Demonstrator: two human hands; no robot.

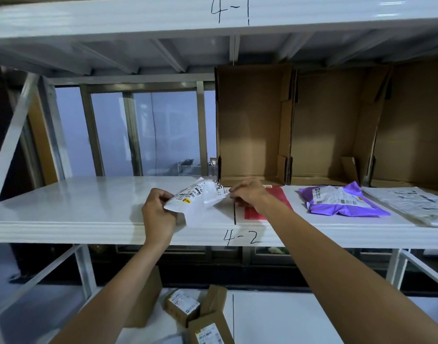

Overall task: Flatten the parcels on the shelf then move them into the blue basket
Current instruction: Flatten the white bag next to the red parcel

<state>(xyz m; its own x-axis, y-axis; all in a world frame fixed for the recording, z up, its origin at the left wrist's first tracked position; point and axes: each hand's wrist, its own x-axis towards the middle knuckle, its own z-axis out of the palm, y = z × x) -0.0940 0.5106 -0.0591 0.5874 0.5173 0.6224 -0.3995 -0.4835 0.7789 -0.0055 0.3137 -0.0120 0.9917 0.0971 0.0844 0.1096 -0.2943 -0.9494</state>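
Two hands hold one crinkled white plastic parcel (200,194) just above the glossy white shelf (76,207) marked 4-2. The left hand (158,212) is closed around the parcel's lower left corner; the right hand (247,192) pinches its right edge with curled fingers. Right of the parcel, a flat red mailer (280,197) lies under the right wrist, then a rumpled purple poly bag (342,202) and a flat clear-wrapped packet (416,204). Behind them stand open brown cardboard boxes (252,125).
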